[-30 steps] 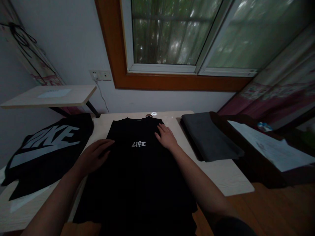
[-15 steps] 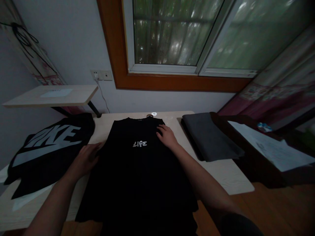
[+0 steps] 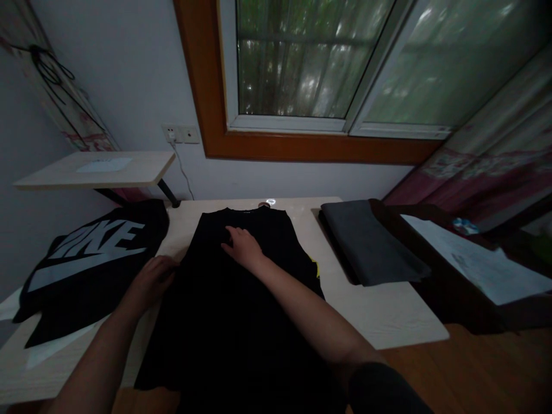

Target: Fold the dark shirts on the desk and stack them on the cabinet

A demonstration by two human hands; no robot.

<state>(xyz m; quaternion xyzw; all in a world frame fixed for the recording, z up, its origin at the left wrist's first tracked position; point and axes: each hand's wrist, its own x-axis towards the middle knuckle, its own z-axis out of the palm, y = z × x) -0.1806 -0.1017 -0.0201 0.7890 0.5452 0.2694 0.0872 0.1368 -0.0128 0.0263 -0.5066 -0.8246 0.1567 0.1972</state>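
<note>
A black shirt (image 3: 215,299) lies spread out on the pale table, its neckline towards the window and its lower end hanging past the front edge. At the shirt's left edge, my left hand (image 3: 154,279) is closed, with curled fingers on the fabric. My right hand (image 3: 244,247) rests over the upper chest of the shirt, fingers apart and holding nothing, and it covers the pale print there. A bit of yellow (image 3: 318,269) shows at the right edge of the shirt.
A black NIKE-printed garment (image 3: 99,253) lies at the left under a small raised shelf (image 3: 142,172). To the right sits a folded dark grey cloth (image 3: 366,241). Beyond it, white paper (image 3: 470,259) lies on a dark surface. The window wall closes off the back.
My right hand has moved left from the shirt's right shoulder to its chest, over the print. Yellow now shows at the right edge. The left hand stays at the left edge.
</note>
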